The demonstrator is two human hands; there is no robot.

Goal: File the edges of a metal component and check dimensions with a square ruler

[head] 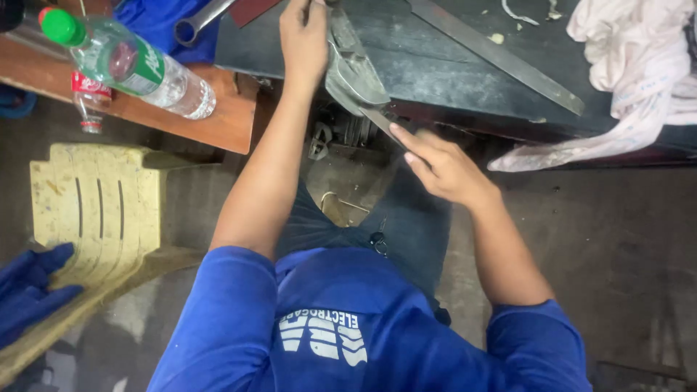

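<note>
The left hand (303, 40) grips the shears (353, 72) at the bench edge; the right hand (439, 167) pinches a thin metal strip (383, 123) into the blades; a cut is under way, calling for steady feeding.

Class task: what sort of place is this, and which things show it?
Probably a repair workshop: a dark, worn metal workbench, a steel spanner, and a grey metal tool under the person's left hand.

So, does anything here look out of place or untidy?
Yes. A clear plastic bottle with a green cap lies on its side on the wooden board, and a crumpled pale cloth hangs over the dark workbench edge.
</note>
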